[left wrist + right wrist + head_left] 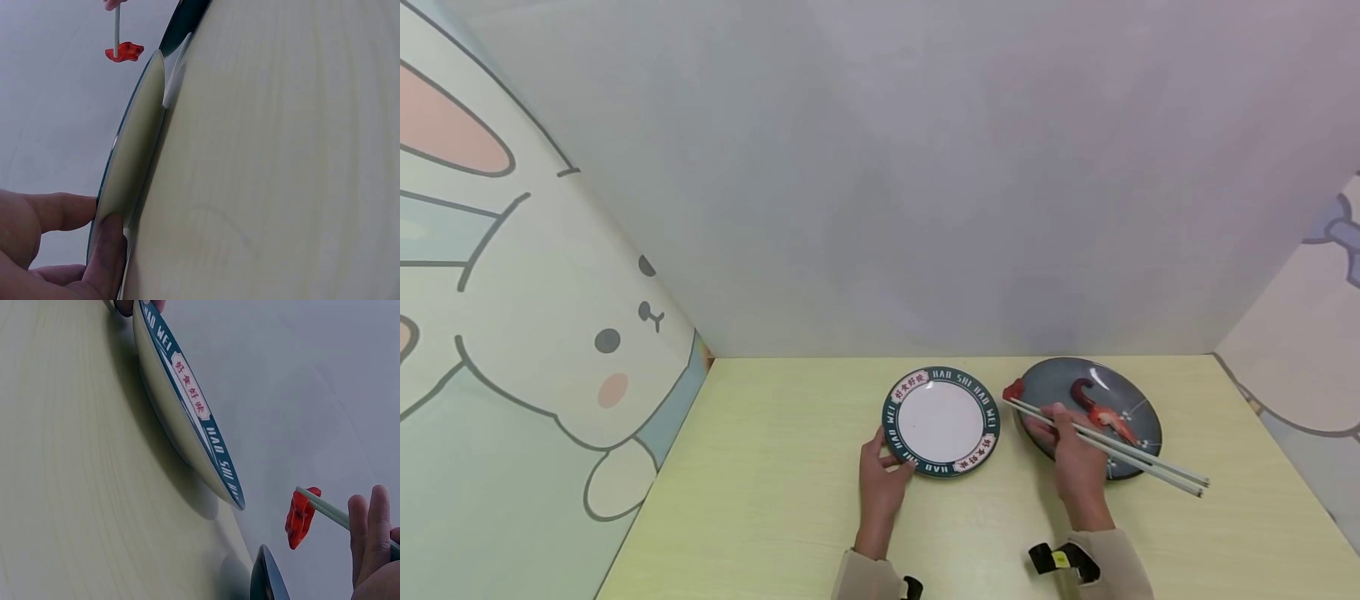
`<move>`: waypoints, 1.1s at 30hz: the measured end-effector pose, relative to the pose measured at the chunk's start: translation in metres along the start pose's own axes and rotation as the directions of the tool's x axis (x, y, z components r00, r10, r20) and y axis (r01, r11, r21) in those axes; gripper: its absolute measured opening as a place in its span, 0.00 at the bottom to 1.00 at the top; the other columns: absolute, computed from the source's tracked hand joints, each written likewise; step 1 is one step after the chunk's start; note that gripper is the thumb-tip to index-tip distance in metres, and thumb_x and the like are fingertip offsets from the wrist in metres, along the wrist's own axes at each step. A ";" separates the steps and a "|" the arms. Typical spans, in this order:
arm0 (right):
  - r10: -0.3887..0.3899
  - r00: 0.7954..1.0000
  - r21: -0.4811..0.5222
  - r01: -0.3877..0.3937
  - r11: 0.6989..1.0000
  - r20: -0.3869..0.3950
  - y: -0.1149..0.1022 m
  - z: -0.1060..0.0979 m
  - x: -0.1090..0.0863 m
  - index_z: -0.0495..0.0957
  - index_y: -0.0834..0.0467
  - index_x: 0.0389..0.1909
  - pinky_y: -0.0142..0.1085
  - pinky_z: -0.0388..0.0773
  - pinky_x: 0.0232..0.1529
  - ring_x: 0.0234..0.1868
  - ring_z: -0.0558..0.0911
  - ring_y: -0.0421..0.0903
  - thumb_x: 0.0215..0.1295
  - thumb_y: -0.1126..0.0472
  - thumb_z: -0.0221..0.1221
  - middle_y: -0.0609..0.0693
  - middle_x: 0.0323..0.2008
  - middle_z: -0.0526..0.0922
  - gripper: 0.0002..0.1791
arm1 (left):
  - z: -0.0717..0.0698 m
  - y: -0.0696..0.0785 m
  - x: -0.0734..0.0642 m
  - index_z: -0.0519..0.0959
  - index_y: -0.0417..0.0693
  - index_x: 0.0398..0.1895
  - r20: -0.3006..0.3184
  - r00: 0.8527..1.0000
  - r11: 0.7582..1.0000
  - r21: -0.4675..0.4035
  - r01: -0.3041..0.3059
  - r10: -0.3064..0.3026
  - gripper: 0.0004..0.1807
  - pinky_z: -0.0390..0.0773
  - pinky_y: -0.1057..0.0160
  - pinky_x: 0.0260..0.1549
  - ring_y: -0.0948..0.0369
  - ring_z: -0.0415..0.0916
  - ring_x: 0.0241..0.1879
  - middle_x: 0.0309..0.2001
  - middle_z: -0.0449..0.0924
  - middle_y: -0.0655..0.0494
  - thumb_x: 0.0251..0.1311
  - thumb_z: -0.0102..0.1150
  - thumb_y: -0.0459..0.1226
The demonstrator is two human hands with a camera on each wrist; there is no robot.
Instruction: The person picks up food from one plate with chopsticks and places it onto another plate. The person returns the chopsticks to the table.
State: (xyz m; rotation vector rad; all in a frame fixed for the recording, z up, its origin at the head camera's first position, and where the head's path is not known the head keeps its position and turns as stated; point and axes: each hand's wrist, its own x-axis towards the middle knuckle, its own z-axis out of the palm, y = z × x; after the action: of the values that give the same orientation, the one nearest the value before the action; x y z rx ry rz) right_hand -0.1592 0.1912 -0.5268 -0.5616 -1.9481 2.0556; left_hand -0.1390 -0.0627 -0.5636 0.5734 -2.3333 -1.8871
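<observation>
My left hand (882, 483) grips the near-left rim of a white plate (940, 421) with a dark green lettered border. In the left wrist view, fingers and thumb lie on either side of that rim. A pair of pale green chopsticks (1150, 465) is held by my right hand (1078, 462) over a dark grey-blue plate (1048, 382). Their tips pinch a small glossy red piece of food (301, 519), which hangs in the gap between the two plates. On the dark plate lie a dark red curled piece (1081, 390) and an orange-red piece with white (1112, 421).
Both plates are on a pale wood-grain table (775, 467), near its back edge. A plain grey-white wall (880, 183) rises behind them. Side panels carry cartoon drawings, with a rabbit (550, 308) on the left.
</observation>
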 end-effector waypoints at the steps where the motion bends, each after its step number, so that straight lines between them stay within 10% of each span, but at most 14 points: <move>1: -0.002 1.000 0.002 0.002 1.000 0.002 0.000 -0.001 0.000 0.78 0.74 0.59 0.19 0.79 0.46 0.35 0.89 0.29 0.84 0.54 0.51 0.33 0.32 0.88 0.25 | 0.000 0.000 0.000 0.64 0.35 0.78 0.000 1.000 1.000 0.000 -0.001 0.001 0.44 0.84 0.62 0.37 0.56 0.80 0.45 0.63 0.73 0.43 0.56 0.69 0.22; 33: -0.048 0.992 0.289 0.081 0.954 -0.118 0.009 -0.026 0.024 0.87 0.61 0.36 0.30 0.86 0.38 0.30 0.91 0.38 0.79 0.67 0.56 0.49 0.36 0.84 0.13 | 0.000 -0.001 0.001 0.64 0.35 0.78 0.005 1.000 1.000 0.008 0.016 -0.016 0.44 0.84 0.63 0.37 0.56 0.80 0.45 0.62 0.73 0.44 0.56 0.69 0.22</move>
State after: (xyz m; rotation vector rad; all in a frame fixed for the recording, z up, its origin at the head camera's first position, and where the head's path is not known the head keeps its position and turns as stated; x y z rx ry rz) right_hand -0.1681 0.2243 -0.5388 -0.5230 -1.5410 2.1682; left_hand -0.1398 -0.0631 -0.5644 0.5911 -2.3474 -1.8887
